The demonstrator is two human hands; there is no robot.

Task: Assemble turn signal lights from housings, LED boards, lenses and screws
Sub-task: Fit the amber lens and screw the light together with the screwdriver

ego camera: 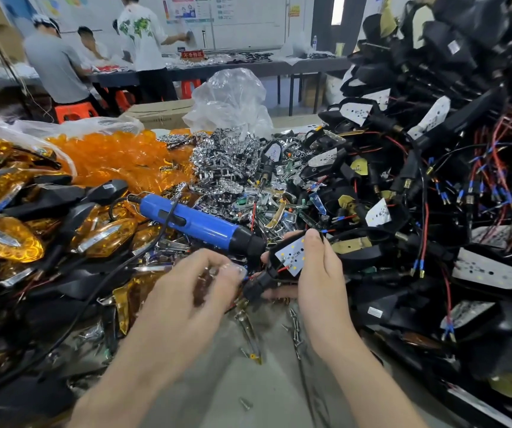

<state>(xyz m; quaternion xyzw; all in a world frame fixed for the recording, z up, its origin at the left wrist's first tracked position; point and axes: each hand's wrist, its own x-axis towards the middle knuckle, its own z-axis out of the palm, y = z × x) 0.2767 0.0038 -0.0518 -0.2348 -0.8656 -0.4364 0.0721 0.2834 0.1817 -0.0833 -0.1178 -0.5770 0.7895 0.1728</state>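
One black plastic housing (pixel 256 287), with a white LED board (pixel 291 256) already seated in it, sits in the right hand (pixel 319 273), whose fingers and thumb wrap round it. A thin red wire (pixel 282 269) runs from the board. The left hand (pixel 187 291) pinches a small silvery piece (pixel 233 269) just beside the housing. Blur hides what it is, though it may be one of the chrome reflectors (pixel 224 159) heaped beyond.

This unit looks early to me, with no lens and no screws yet. A blue electric screwdriver (pixel 193 220) lies unheld just behind the hands, and loose steel screws (pixel 295 332) lie on the grey table (pixel 248 381). Farther out, finished amber-lensed lights (pixel 8 239) are piled at the left. The orange lenses (pixel 116 159) and a large heap of wired black housings (pixel 433 186) suggest much work is left.
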